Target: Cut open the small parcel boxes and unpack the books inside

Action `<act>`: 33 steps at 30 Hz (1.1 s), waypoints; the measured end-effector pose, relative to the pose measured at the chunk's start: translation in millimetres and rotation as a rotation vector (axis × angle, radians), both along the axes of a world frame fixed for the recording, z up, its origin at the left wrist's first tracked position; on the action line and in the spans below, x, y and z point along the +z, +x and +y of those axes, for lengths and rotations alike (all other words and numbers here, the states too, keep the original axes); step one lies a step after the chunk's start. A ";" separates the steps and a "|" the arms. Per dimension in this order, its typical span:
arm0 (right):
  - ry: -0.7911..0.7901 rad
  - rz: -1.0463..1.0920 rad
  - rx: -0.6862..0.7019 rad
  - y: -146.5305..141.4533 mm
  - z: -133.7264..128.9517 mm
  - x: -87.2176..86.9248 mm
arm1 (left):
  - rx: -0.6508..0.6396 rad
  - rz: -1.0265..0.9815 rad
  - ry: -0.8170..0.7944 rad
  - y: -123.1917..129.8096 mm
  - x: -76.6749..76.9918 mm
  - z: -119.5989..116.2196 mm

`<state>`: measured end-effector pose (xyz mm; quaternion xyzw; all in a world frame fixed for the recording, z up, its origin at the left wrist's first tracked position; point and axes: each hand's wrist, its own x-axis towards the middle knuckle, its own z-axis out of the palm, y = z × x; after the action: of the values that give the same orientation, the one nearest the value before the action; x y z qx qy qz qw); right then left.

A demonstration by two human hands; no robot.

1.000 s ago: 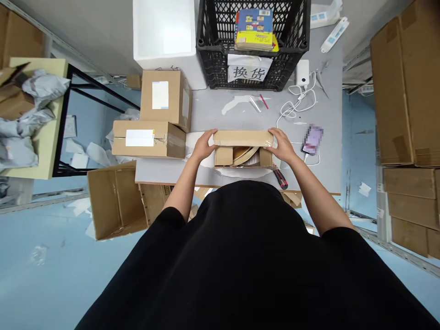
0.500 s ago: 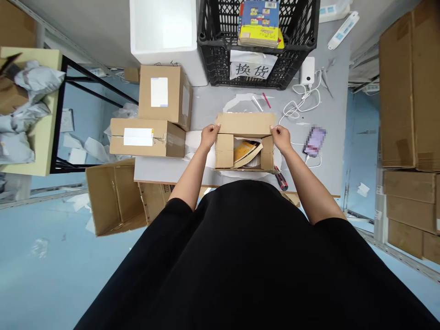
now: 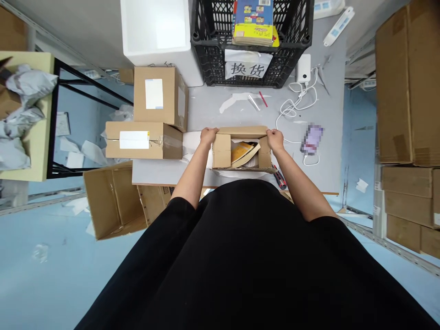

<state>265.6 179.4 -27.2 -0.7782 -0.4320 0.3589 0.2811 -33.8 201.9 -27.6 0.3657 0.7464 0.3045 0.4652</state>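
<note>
An opened cardboard box lies on the grey table, close to my body. Its far flap is tilted up, and my left hand pinches that flap's left corner. At the right corner of the same flap my right hand has its fingers closed on the edge. The two side flaps are folded inward. Between them shows a yellow-covered book with curved pages, over some pale wrapping. A red and black cutter rests beside the box's near right corner.
Two closed cartons are stacked on the left. Behind stand a white foam box and a black crate with books. A phone, a white cable and a power strip lie on the right.
The far flap has swung up towards the box opening, with both hands still on its corners. The whole view has shifted slightly.
</note>
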 end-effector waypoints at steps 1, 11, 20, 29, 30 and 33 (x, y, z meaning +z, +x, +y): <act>0.017 -0.006 -0.013 0.1 -0.1 -0.6 | 0.013 0.048 -0.001 1.0 0.9 -0.9; 0.409 -0.389 0.212 -7.7 -48.5 44.2 | -0.199 0.494 0.467 27.6 65.2 -61.2; 0.299 -0.426 0.785 -26.7 -80.4 66.3 | -0.674 0.545 0.530 24.6 71.5 -111.4; 0.230 -0.453 0.968 -48.3 -59.4 55.7 | -1.183 0.584 0.634 37.3 88.4 -97.3; 0.221 -0.441 0.964 -49.0 -56.4 54.3 | -1.151 0.575 0.647 33.4 93.4 -97.7; 0.188 -0.406 0.957 -49.3 -48.0 50.3 | -1.054 0.600 0.649 16.6 109.6 -101.9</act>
<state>216.2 131.4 23.1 -0.5194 -0.8148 0.2490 0.0652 -17.2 100.0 82.0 0.8693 0.4365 0.1314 0.1911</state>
